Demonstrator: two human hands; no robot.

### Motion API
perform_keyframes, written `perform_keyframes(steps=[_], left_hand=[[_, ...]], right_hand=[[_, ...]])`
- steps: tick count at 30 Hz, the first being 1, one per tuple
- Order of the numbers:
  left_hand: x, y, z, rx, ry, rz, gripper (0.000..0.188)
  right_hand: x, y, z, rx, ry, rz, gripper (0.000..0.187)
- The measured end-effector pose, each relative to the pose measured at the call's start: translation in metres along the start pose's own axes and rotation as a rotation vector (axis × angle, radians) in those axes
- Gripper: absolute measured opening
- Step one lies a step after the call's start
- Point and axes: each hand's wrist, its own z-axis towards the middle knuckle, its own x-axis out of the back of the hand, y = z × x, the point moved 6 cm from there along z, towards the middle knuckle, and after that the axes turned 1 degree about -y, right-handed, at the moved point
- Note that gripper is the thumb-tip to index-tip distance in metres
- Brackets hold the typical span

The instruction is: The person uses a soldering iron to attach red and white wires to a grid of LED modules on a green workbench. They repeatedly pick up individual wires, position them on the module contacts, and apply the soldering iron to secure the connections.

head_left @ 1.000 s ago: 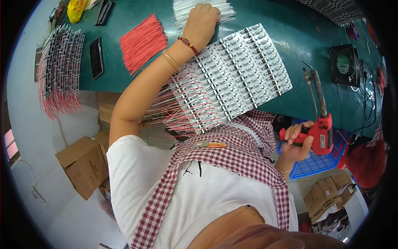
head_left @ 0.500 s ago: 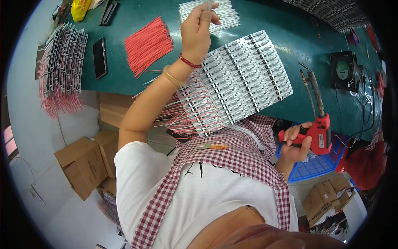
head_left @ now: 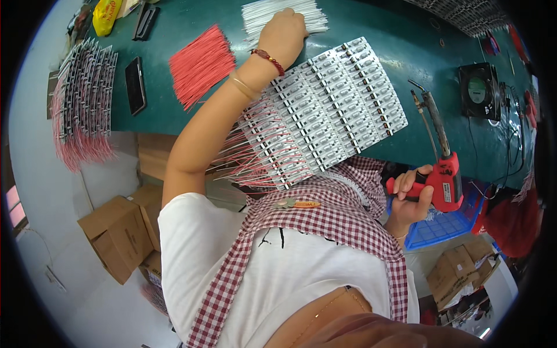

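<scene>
My left hand (head_left: 283, 36) is over a pile of white wires (head_left: 313, 18) at the back of the bench, fingers curled down, their tips hidden. What they hold does not show. In my right hand (head_left: 411, 200) is a red soldering gun (head_left: 447, 184), its long metal barrel pointing up and away, with a thin feed tube alongside. Between my hands lies a panel of small white circuit boards (head_left: 331, 110) in rows. Red and white wires (head_left: 246, 153) stick out from its left rows. A pile of red wires (head_left: 203, 65) lies left of my left wrist.
A phone (head_left: 135, 86) and a stack of wired boards (head_left: 87, 98) are at the left. A black fan (head_left: 478, 91) stands on the right of the green bench (head_left: 429, 58). Below the gun is a blue basket (head_left: 432, 233). Cardboard boxes (head_left: 119, 235) stand on the floor.
My left hand has come down onto the white wires from just above; the few wires pinched in it before no longer show. My right hand still holds the soldering gun, shifted slightly.
</scene>
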Motion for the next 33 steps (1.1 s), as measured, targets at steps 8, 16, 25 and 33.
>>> perform_keyframes(steps=[8, 16, 25, 33], left_hand=[[0.056, -0.003, 0.011, 0.103, 0.261, -0.279, 0.016], [0.053, 0.011, -0.036, 0.251, 0.219, -1.114, 0.022], [0.047, 0.016, -0.047, 0.212, 0.26, -1.037, 0.023], [0.055, -0.011, -0.028, 0.239, 0.389, -1.181, 0.021]], right_hand=[[0.003, 0.0, 0.003, -0.007, 0.019, 0.006, 0.05], [-0.009, -0.004, 0.006, -0.018, -0.03, 0.016, 0.047], [-0.019, -0.005, 0.006, -0.029, -0.048, 0.011, 0.046], [-0.021, -0.007, 0.006, -0.028, -0.041, 0.004, 0.045]])
